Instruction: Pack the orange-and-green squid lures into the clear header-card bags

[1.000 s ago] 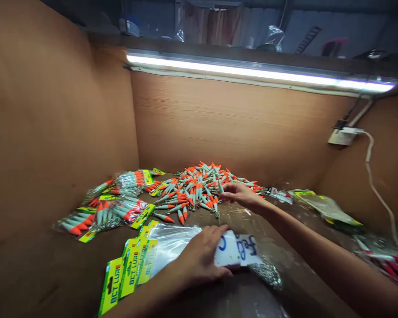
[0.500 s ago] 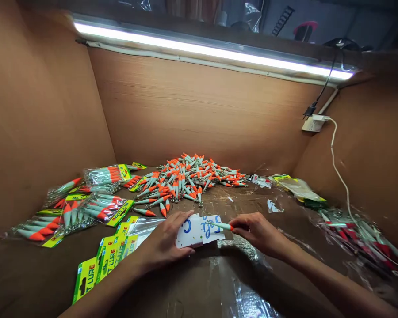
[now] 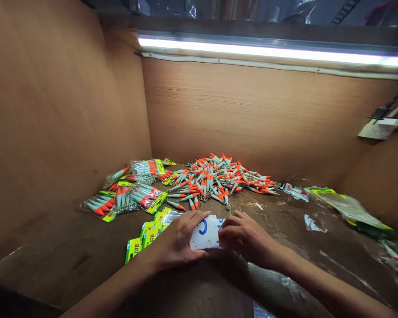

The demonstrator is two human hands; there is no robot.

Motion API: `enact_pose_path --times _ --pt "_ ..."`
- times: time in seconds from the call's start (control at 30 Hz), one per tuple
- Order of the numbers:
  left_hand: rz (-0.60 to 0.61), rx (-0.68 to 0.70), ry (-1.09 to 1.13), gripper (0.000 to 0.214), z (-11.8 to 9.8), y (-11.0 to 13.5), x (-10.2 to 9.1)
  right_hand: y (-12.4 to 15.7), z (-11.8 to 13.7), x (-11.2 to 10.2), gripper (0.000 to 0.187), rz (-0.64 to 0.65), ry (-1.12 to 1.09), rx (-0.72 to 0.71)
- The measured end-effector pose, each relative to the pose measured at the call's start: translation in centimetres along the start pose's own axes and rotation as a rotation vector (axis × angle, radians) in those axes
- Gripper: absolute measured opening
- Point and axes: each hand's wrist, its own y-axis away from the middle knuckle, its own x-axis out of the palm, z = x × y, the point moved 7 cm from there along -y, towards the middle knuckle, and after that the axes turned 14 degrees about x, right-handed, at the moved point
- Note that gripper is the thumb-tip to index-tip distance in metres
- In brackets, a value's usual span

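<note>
My left hand (image 3: 182,240) is closed around a white folded card piece (image 3: 204,236) with blue handwriting and small coloured specks. At its right end is my right hand (image 3: 240,234), fingers curled together against the card. Whatever they pinch is hidden behind the knuckles. Beyond both hands lies a big heap of orange-and-pale-green fishing lures (image 3: 215,179) with metal hooks. Left of the heap are clear packs of lures (image 3: 146,194) with yellow-green headers. Partly behind my left arm, yellow-green header bags (image 3: 149,234) are fanned out.
Wooden panels (image 3: 252,115) enclose the brown work surface (image 3: 96,256) at the back and sides. A lit tube (image 3: 268,49) runs overhead. On the right are flat plastic bags (image 3: 348,207), a torn white scrap (image 3: 313,223) and a power socket (image 3: 378,128).
My right hand has moved in against the card's right end, and the lure it held there is now out of sight. The view has turned left, shifting the scene rightward.
</note>
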Motion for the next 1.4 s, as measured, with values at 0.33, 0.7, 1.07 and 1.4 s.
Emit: enact_pose_path --times 0.33,0.7,1.07,1.4 --pt "-0.385 -0.314 -0.307 0.08 3.3 11.1 -7.8 -16.5 2.8 7.2 0.02 0.099 0.192 0.229" --pt "-0.449 -0.267 -0.275 0.063 2.1 11.7 -7.8 -15.0 4.3 8.7 0.022 0.07 0.301 0.261" --pt "-0.245 -0.295 -0.113 0.075 3.1 11.7 -5.7 -16.0 3.2 9.3 0.025 0.034 0.277 0.426" --pt "-0.249 -0.282 -0.136 0.079 3.5 11.8 -5.5 -7.2 3.6 -0.4 0.016 -0.104 0.048 0.094"
